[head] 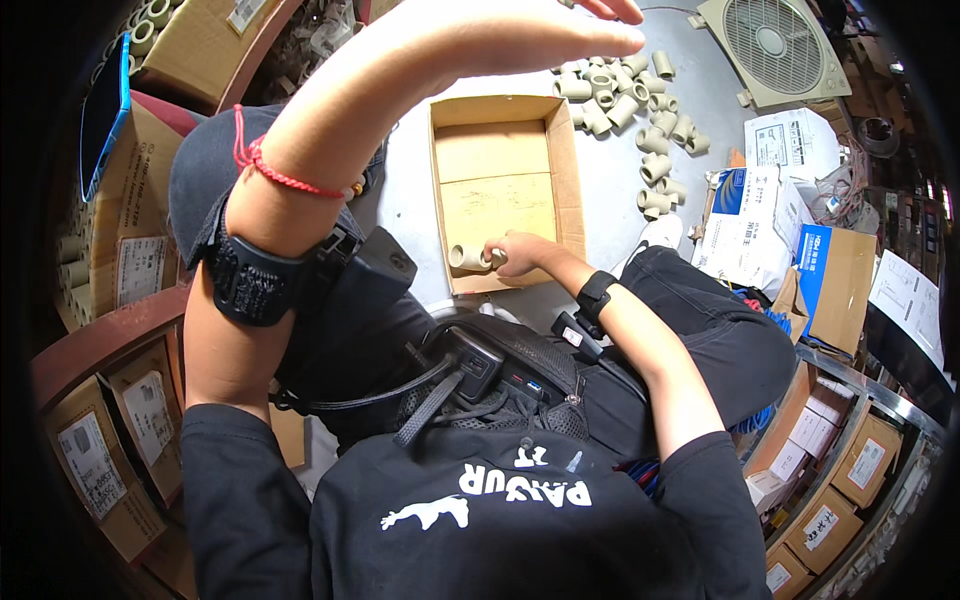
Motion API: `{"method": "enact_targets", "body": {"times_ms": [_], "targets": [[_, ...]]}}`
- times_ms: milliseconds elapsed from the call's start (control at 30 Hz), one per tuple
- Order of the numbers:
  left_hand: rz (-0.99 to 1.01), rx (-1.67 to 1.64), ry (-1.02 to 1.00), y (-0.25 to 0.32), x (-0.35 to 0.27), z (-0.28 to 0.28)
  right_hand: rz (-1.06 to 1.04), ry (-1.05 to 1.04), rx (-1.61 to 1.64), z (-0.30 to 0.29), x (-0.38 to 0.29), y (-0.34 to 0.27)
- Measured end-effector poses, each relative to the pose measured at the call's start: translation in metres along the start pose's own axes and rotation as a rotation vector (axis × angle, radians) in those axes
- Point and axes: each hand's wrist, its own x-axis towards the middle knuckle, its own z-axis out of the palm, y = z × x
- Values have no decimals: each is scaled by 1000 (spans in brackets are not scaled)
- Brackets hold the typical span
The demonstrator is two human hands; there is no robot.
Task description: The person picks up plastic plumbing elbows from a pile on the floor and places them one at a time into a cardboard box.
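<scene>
My right hand [516,253] is inside a shallow, open cardboard box [568,172], at its near end. Its fingers close on the right end of a beige plastic pipe fitting [469,257], which lies in the near left corner of the box. Part of the fitting is hidden by the fingers. High and close to the camera, my left hand [577,34] reaches across the top of the view and is cut off by the edge. I see no object in the visible part of it.
A loose pile of beige pipe tees [619,94] lies on the grey floor right of the box. Beyond stands a box fan [772,45]. White cartons [742,217] and a blue-and-brown carton [836,285] crowd the right. At left are a blue-edged phone [105,120] and shelved cartons [146,412].
</scene>
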Motion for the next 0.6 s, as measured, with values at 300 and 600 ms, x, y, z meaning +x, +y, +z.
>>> {"method": "enact_targets", "body": {"times_ms": [300, 600], "targets": [[-4, -41, -17, 6, 0, -4, 51, 154, -7, 16, 13, 19], [46, -15, 75, 7, -2, -2, 62, 373, -212, 24, 17, 10]]}}
